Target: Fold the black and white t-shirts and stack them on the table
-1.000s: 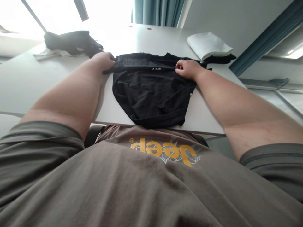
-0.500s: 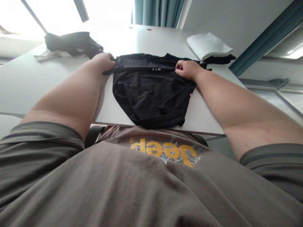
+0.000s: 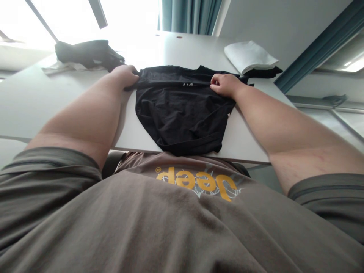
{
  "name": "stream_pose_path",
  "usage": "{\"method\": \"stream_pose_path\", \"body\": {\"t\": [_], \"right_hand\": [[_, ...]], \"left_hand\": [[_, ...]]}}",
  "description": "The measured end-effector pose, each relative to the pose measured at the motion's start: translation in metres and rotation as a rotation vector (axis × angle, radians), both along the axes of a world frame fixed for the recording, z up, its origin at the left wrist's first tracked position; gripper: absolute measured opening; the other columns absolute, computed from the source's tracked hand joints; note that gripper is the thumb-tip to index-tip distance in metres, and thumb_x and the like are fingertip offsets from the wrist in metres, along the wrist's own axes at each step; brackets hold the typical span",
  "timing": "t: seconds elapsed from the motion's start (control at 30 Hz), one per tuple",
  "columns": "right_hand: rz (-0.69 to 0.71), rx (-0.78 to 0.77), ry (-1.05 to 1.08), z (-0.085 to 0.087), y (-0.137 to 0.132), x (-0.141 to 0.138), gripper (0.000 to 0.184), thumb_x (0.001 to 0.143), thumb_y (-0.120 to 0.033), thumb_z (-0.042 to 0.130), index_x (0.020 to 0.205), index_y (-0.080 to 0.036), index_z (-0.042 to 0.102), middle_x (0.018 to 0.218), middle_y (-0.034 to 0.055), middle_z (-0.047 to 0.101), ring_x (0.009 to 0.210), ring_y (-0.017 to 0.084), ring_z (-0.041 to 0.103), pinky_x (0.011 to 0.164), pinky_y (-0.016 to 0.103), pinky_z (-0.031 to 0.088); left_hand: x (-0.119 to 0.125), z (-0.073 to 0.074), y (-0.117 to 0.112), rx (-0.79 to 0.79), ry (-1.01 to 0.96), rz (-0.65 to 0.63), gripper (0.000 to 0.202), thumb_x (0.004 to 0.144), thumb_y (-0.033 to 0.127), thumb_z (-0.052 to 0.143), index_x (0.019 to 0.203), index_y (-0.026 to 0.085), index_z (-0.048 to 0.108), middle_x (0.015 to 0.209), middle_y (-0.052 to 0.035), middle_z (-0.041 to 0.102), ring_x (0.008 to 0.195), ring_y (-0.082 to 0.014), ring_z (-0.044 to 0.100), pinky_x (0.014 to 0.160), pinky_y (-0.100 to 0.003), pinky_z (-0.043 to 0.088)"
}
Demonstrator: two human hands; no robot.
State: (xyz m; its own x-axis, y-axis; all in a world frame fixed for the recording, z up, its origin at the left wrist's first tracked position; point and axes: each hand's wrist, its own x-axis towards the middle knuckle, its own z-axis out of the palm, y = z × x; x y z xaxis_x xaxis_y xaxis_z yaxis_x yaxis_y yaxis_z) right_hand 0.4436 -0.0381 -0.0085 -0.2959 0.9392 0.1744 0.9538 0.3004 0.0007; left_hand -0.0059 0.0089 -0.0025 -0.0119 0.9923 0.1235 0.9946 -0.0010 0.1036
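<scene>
A black T-shirt (image 3: 182, 113) lies spread on the white table, its lower edge reaching the table's near side. Small white print (image 3: 188, 84) shows partly at a crosswise fold in the upper part. At the shirt's upper left, my left hand (image 3: 127, 76) is closed on the cloth by the sleeve; its fingertips are partly hidden. My right hand (image 3: 223, 84) rests on the upper right of the shirt, thumb and fingers pinched together on the fabric.
The white table (image 3: 247, 132) ends close to my body. Dark clothes (image 3: 85, 53) lie bunched over pale cloth at the far left. At the far right, a folded white cloth (image 3: 250, 56) sits on a black one (image 3: 264, 72). Teal curtains (image 3: 190, 17) hang behind.
A fold of the black T-shirt now covers slightly more of the white print. Both hands stay at practically the same spots on the cloth.
</scene>
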Motion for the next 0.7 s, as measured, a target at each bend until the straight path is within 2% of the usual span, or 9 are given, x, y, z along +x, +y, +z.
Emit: {"method": "stream_pose_path", "body": {"t": [0.2,0.33,0.47,0.7], "right_hand": [[0.011,0.02,0.006,-0.0018,0.0021,0.0017,0.032,0.099,-0.033,0.057,0.122,-0.016,0.072,0.118,0.0144,0.075,0.102,0.029,0.067,0.09,0.037,0.047],[0.014,0.02,0.009,-0.0019,0.0027,0.0022,0.031,0.1,-0.031,0.058,0.122,-0.016,0.072,0.117,0.014,0.075,0.1,0.027,0.066,0.088,0.036,0.046],[0.008,0.005,0.008,0.0005,0.0002,0.0009,0.031,0.101,-0.031,0.058,0.123,-0.015,0.072,0.118,0.0141,0.075,0.098,0.026,0.065,0.088,0.035,0.045],[0.005,-0.012,0.002,0.0032,-0.0023,-0.0004,0.031,0.103,-0.03,0.058,0.125,-0.013,0.071,0.121,0.0157,0.074,0.1,0.025,0.063,0.088,0.034,0.042]], "left_hand": [[0.0026,0.0022,-0.0029,-0.007,0.033,-0.001,0.061,0.091,0.045,0.068,0.146,0.017,0.069,0.141,-0.0102,0.067,0.121,-0.035,0.062,0.103,-0.047,0.052],[0.0022,0.0024,-0.0029,-0.015,0.014,-0.003,0.059,0.093,0.045,0.068,0.146,0.02,0.068,0.143,-0.0067,0.066,0.12,-0.0315,0.061,0.105,-0.046,0.051],[0.0032,0.003,-0.0046,-0.013,0.017,-0.003,0.059,0.093,0.044,0.07,0.146,0.018,0.068,0.141,-0.0084,0.067,0.116,-0.0312,0.061,0.104,-0.046,0.05],[0.0057,0.0041,-0.0066,-0.007,0.03,-0.001,0.055,0.097,0.042,0.071,0.146,0.018,0.067,0.137,-0.0055,0.068,0.109,-0.0256,0.058,0.102,-0.042,0.05]]}}
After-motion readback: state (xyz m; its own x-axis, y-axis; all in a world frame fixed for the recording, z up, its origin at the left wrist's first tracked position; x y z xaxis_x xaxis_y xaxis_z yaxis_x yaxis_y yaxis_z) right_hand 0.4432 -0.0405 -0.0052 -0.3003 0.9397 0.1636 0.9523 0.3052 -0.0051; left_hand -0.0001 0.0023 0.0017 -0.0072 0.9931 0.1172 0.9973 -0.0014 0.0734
